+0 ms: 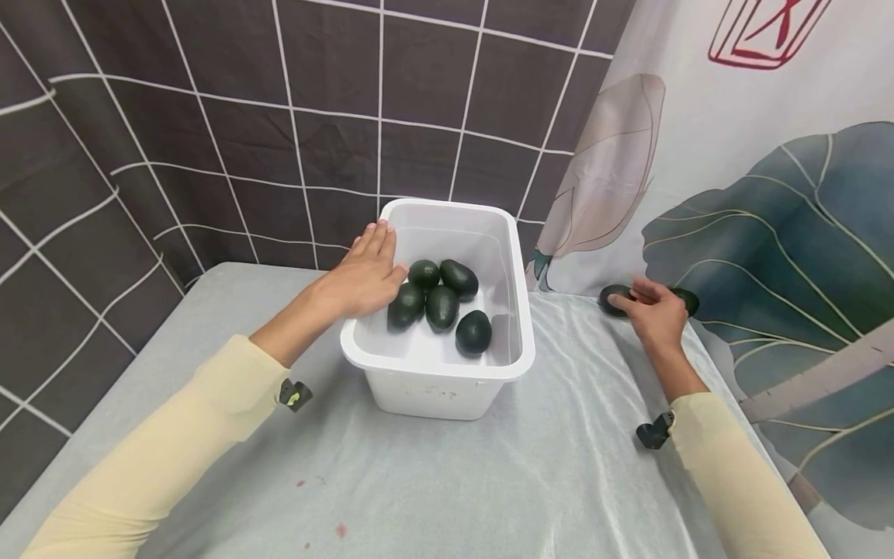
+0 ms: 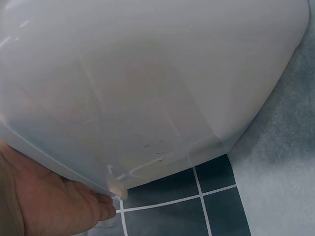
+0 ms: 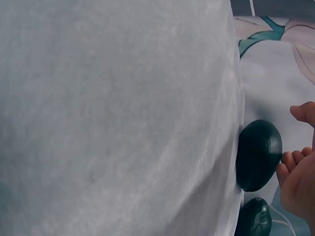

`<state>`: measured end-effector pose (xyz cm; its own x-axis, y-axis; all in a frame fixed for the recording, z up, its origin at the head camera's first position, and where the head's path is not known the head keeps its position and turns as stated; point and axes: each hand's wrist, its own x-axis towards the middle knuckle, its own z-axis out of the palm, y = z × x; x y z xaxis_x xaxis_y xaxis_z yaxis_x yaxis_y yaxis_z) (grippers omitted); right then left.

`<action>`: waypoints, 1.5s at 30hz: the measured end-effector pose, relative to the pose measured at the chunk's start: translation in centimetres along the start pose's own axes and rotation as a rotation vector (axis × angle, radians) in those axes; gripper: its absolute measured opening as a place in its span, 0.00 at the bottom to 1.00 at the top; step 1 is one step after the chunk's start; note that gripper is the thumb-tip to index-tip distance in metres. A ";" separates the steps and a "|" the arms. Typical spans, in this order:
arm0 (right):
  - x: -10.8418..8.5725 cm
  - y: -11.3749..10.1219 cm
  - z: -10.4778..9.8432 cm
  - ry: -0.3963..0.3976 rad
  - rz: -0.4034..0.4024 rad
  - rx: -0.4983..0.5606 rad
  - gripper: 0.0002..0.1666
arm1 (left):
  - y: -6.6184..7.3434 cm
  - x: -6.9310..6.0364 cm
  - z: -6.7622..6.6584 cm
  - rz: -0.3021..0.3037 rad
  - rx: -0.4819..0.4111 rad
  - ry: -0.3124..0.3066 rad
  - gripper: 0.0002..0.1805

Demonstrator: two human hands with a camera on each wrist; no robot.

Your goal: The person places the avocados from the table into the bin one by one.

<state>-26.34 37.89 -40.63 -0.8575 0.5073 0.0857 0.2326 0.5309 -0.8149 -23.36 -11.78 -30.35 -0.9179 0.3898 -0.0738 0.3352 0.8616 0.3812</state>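
A white plastic tub [image 1: 433,397] stands on the cloth-covered table with several dark green avocados [image 1: 442,308] inside. My left hand [image 1: 365,276] rests on the tub's left rim with its fingers extended. In the left wrist view, the left hand [image 2: 54,201] lies against the tub's outer wall [image 2: 147,98]. Over at the table's back right, my right hand [image 1: 655,314] hovers by two more avocados, one to its left [image 1: 613,300] and one partly hidden to its right [image 1: 688,300]. The right wrist view has the fingers beside the larger-looking avocado [image 3: 259,155], not wrapped around it.
Pale grey-blue cloth [image 1: 391,481] covers the table, wrinkled on the right. Dark cloth with white grid lines [image 1: 335,147] hangs behind and at the left. A leaf-patterned curtain [image 1: 789,233] borders the right side, close to the right hand.
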 end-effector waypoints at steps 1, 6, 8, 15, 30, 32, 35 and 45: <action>0.0 0.0 -0.1 0.003 0.004 0.001 0.43 | 0.0 0.0 0.0 0.000 -0.001 0.001 0.44; 0.4 0.5 -0.6 -0.005 0.023 -0.005 0.46 | 0.0 0.0 -0.1 0.000 -0.005 0.003 0.44; 0.6 0.8 -0.7 -0.013 0.031 -0.014 0.47 | 0.0 0.0 -0.1 0.000 -0.003 0.002 0.44; 1.1 1.7 -1.0 -0.041 0.020 -0.034 0.50 | 0.0 0.0 0.0 -0.003 -0.001 0.001 0.44; 1.5 2.5 -1.2 -0.157 0.000 -0.122 0.61 | 0.0 0.1 0.0 -0.006 -0.003 0.000 0.43; 1.4 2.7 -1.2 -0.158 0.003 -0.124 0.60 | 0.1 0.0 0.0 -0.005 -0.007 0.000 0.43; 1.2 2.8 -1.2 -0.136 -0.002 -0.116 0.56 | 0.0 0.0 0.0 -0.003 -0.008 0.000 0.43; 0.5 3.1 -1.1 -0.080 -0.016 -0.099 0.47 | 0.1 -0.1 -0.1 -0.001 -0.014 -0.003 0.44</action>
<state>-25.56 40.52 -42.45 -0.8947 0.4440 0.0490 0.2590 0.6051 -0.7529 -23.21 -11.75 -30.24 -0.9174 0.3905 -0.0772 0.3316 0.8570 0.3944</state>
